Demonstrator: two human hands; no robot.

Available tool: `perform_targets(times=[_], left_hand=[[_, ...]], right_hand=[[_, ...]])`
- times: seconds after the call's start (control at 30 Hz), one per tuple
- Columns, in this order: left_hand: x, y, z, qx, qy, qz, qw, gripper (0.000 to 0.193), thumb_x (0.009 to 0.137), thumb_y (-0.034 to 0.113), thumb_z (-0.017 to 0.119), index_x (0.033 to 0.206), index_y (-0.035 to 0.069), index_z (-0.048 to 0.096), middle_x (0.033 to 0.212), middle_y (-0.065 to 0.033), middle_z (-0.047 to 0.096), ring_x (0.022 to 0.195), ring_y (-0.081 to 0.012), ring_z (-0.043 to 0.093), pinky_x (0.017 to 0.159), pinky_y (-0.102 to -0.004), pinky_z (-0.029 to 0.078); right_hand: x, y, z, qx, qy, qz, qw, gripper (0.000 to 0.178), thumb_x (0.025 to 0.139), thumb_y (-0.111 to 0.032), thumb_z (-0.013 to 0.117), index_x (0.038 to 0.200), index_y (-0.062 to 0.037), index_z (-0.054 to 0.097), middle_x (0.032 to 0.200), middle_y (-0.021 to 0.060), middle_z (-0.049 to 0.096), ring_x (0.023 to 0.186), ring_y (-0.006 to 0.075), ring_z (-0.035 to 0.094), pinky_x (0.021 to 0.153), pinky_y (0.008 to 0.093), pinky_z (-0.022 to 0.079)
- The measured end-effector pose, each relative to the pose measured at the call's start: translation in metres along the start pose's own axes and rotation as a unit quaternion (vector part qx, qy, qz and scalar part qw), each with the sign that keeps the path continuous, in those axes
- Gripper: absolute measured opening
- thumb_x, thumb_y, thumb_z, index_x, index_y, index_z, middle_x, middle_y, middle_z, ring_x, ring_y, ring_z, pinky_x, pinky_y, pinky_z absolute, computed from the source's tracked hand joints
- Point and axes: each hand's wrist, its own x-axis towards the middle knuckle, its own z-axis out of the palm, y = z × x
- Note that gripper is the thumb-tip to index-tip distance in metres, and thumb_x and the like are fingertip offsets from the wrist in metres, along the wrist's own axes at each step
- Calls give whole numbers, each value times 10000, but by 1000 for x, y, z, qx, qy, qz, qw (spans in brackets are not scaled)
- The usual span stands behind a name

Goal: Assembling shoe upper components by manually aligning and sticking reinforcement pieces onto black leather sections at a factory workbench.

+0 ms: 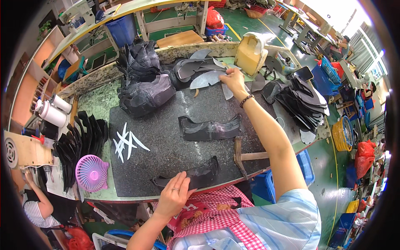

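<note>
My left hand (pixel 174 195) lies on a dark curved piece (pixel 203 174) at the table's front edge, fingers stretched out flat and thumb apart. It covers the piece's left part. At the far side, my right hand (pixel 233 81) pinches the right end of a light grey, curved flat piece (pixel 206 79). Beside that piece, more grey flat cutouts (pixel 196 66) lie in a loose pile. Between my hands, a second dark curved piece (pixel 210 130) rests on the dark stone slab (pixel 162 160). A hammer (pixel 238 156) lies near my right forearm.
Stacked dark moulded pieces (pixel 146 93) stand at the back left. White strips (pixel 128 141), black pieces (pixel 79 146) and a pink fan (pixel 91 173) are on the left. A yellow container (pixel 251 54), a phone (pixel 303 73) and black cutouts (pixel 298 102) are on the right. Another person's arm (pixel 38 196) is at far left.
</note>
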Motion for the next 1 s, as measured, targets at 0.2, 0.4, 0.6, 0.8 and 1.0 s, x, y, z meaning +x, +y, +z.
perform_targets(times=[0.2, 0.4, 0.6, 0.8, 1.0], left_hand=[[-1, 17, -5, 69, -67, 14, 995, 334, 835, 177, 719, 1071, -40, 626, 1132, -164, 652, 996, -313, 640, 934, -407, 513], [-11, 14, 6, 63, -32, 11, 997, 279, 851, 164, 664, 1073, -3, 635, 1111, -153, 652, 1040, -287, 622, 937, -416, 502], [-12, 21, -5, -119, 40, -163, 979, 337, 775, 152, 739, 1057, 3, 628, 1091, -126, 654, 992, -280, 604, 868, -416, 484], [-4, 9, -35, -595, 43, -432, 676, 564, 674, 240, 876, 1157, 58, 648, 1207, -160, 599, 1087, -325, 591, 966, -390, 449], [-1, 16, -20, -256, -49, -274, 926, 336, 810, 253, 783, 1005, 20, 639, 1129, -167, 596, 1057, -329, 560, 915, -431, 427]], right_hand=[[-78, -76, -47, 274, -328, -109, 898, 382, 821, 10, 559, 1196, -61, 531, 815, 36, 619, 669, 106, 607, 602, 259, 507], [-210, -126, -95, 295, -425, -192, 834, 290, 864, 62, 586, 1141, 7, 649, 1077, 89, 577, 911, 138, 611, 737, 255, 532], [-259, -81, -81, 380, -407, -49, 829, 345, 846, 107, 651, 1180, 20, 641, 1161, 76, 574, 1049, 132, 594, 869, 267, 497], [-264, -72, -85, 326, -384, -143, 852, 308, 732, 53, 789, 1020, -15, 705, 1026, 94, 656, 930, 165, 619, 777, 257, 482], [-276, -83, -92, 399, -390, 16, 830, 283, 780, 11, 795, 1029, 4, 662, 1091, 112, 617, 985, 152, 598, 820, 280, 494]])
